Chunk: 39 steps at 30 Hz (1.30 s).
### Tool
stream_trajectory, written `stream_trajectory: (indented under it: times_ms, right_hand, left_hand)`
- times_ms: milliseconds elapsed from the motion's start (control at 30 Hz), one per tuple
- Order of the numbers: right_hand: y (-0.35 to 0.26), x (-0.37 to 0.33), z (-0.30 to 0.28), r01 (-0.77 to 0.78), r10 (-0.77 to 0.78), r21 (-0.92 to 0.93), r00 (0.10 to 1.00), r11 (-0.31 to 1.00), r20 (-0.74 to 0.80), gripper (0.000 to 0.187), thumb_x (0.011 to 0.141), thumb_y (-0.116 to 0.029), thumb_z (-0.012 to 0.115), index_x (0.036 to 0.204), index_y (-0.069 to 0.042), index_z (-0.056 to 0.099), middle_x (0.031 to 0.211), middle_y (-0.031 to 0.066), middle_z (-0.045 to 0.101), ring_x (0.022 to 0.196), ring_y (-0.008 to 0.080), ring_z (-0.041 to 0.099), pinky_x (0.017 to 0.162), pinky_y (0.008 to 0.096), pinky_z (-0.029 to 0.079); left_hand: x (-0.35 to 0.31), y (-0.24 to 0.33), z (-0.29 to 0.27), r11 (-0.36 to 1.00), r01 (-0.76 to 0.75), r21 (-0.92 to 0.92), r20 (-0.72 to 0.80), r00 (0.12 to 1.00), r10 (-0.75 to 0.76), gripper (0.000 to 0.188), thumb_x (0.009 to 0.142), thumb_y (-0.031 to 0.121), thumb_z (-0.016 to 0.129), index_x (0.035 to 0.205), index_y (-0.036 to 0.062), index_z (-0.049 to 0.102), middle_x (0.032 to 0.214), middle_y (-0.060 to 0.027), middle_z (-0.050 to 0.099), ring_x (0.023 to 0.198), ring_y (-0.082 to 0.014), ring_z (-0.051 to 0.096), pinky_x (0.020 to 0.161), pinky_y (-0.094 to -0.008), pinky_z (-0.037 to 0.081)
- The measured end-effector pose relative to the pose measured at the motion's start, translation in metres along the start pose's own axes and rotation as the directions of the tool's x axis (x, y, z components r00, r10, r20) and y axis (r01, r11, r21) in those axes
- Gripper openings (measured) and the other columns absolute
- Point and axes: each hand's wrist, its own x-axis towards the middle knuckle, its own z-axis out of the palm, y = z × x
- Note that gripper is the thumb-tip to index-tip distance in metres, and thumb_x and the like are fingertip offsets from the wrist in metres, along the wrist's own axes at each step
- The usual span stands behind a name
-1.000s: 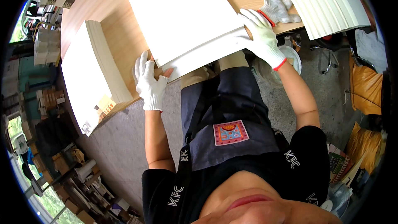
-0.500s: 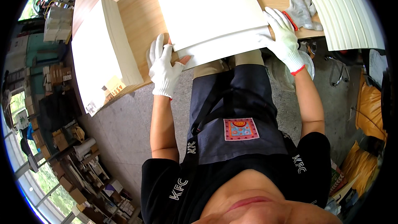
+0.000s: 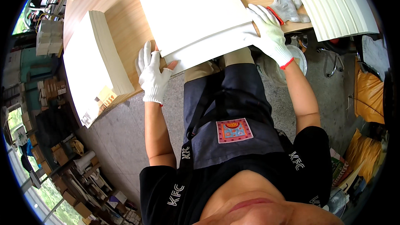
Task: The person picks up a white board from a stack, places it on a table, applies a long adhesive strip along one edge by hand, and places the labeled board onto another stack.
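Observation:
A pile of large white sheets (image 3: 191,12) lies on the table in front of me. Below its near edge a white strip (image 3: 208,49), perhaps a lower sheet, sticks out past the table's front. At the pile's near left corner is my left hand (image 3: 152,74), in a white knit glove with bare fingertips showing; its fingers are stretched and the thumb points toward the strip. My right hand (image 3: 271,35), also gloved, rests along the near right corner, fingers extended and thumb spread over the strip's end. Each hand touches an edge, and neither closes round the sheets.
A tall white paper stack (image 3: 98,62) stands at the table's left, another fanned stack (image 3: 333,4) at the right. Loose grey-white gloves (image 3: 286,4) lie by my right hand. The wooden table (image 3: 127,27) ends close before me. Below it are a clear round container (image 3: 296,58) and a chair's metal legs.
The view has shifted, so the table and sheets appear farther left. Both hands keep nearly the same places at the pile's near corners, with fingers still stretched.

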Motion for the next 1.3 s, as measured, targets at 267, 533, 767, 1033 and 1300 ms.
stream_trajectory:
  times_ms: [267,533,767,1033,1300]
  right_hand:
    - [0.005,-0.003,0.004,0.036,-0.037,-0.016,0.999,0.999,-0.027,0.083,0.079,-0.058,0.071,0.141,-0.007,0.05,0.149,0.0072,0.045,0.142,0.0262,0.036,0.116,0.0407,0.03]
    - [0.008,-0.002,0.006,0.051,-0.051,0.034,0.999,0.998,-0.009,0.08,0.081,-0.052,0.071,0.145,-0.013,0.044,0.151,0.0067,0.043,0.142,0.0256,0.035,0.117,0.0421,0.028]
    - [0.0,-0.002,0.0,0.034,-0.035,-0.024,0.999,0.999,-0.036,0.072,0.087,-0.052,0.064,0.143,-0.012,0.045,0.15,0.0063,0.043,0.141,0.0247,0.036,0.118,0.042,0.027]
    - [0.005,-0.003,0.002,0.074,-0.074,-0.007,0.996,0.997,-0.044,0.072,0.086,-0.052,0.064,0.142,-0.01,0.046,0.149,0.0061,0.045,0.14,0.0231,0.037,0.118,0.0426,0.027]
    - [0.004,-0.004,0.004,0.074,-0.074,0.003,0.995,0.997,-0.062,0.073,0.085,-0.052,0.066,0.143,-0.012,0.045,0.149,0.0063,0.044,0.141,0.024,0.037,0.117,0.0436,0.027]
  left_hand:
    - [-0.005,0.004,-0.001,0.997,0.07,-0.038,0.02,0.997,-0.069,0.057,0.076,0.03,0.08,0.121,0.0016,0.06,0.151,-0.0196,0.04,0.137,-0.0423,0.034,0.112,-0.0485,0.033]
    - [-0.006,0.001,-0.001,0.999,0.033,0.021,0.008,0.999,-0.033,0.063,0.076,0.032,0.08,0.127,0.0025,0.058,0.151,-0.0197,0.039,0.138,-0.0422,0.034,0.112,-0.049,0.033]
    - [-0.003,0.001,-0.001,0.999,0.001,0.045,0.03,1.0,-0.003,0.065,0.078,0.033,0.078,0.129,0.0003,0.056,0.15,-0.0216,0.04,0.137,-0.044,0.034,0.112,-0.049,0.032]
    - [-0.003,0.001,-0.002,0.997,-0.005,0.08,0.023,1.0,0.003,0.07,0.078,0.028,0.079,0.137,0.0017,0.051,0.149,-0.0192,0.043,0.136,-0.0417,0.037,0.111,-0.0472,0.035]
    - [0.025,0.049,-0.023,0.942,-0.325,-0.083,0.051,0.943,0.33,0.079,0.052,0.024,0.091,0.122,0.008,0.059,0.128,-0.0071,0.059,0.116,-0.033,0.055,0.095,-0.0425,0.048]
